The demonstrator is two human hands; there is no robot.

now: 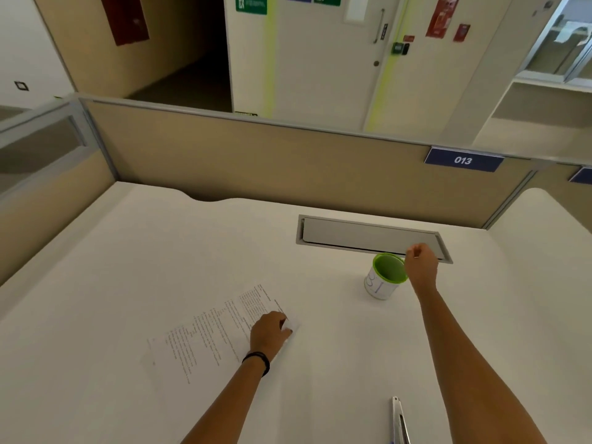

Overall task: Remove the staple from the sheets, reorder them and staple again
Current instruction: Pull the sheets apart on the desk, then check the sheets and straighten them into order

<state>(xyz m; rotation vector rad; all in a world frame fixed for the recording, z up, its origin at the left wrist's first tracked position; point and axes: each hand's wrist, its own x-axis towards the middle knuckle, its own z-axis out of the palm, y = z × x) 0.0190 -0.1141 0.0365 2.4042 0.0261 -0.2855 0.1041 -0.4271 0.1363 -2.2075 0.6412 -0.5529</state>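
The staple (415, 257) seems out: the right hand (421, 267) pinches it over the cup (382, 280). Left of the cup, the left hand (269, 334) pinches the sheets (205, 334) at a corner. Reordering and restapling remain.

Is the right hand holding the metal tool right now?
No, the metal tool lies on the desk near the bottom edge, while the right hand hovers by the green-rimmed cup.

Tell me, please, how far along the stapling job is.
Done, it seems: the staple is out, pinched in the right hand over the cup. In hand: likely dropping it, while the left hand holds the sheets. Left: reordering and restapling; a metal tool lies near.
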